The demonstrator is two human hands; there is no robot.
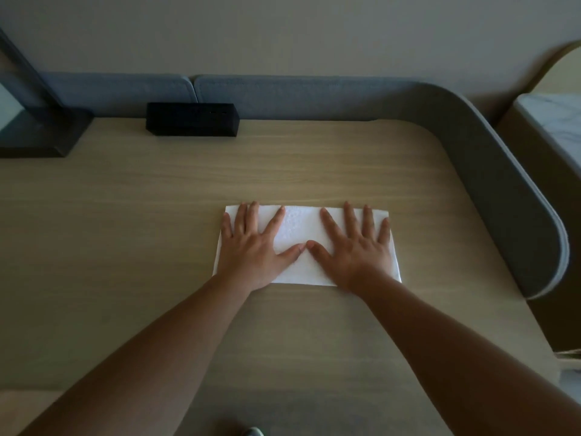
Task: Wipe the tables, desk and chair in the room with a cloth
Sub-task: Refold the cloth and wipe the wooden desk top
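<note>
A white folded cloth (298, 228) lies flat on the light wooden desk (157, 215), right of its middle. My left hand (251, 250) presses on the cloth's left half with fingers spread and straight. My right hand (355, 247) presses on the right half the same way. The two thumbs nearly touch at the cloth's centre. Both palms cover the cloth's near edge in part.
A black rectangular box (191, 119) sits at the desk's back edge. A dark lamp base (41, 133) stands at the back left. A grey padded screen (490, 158) runs along the back and curves round the right side. A marble-topped unit (556, 121) stands beyond it at right.
</note>
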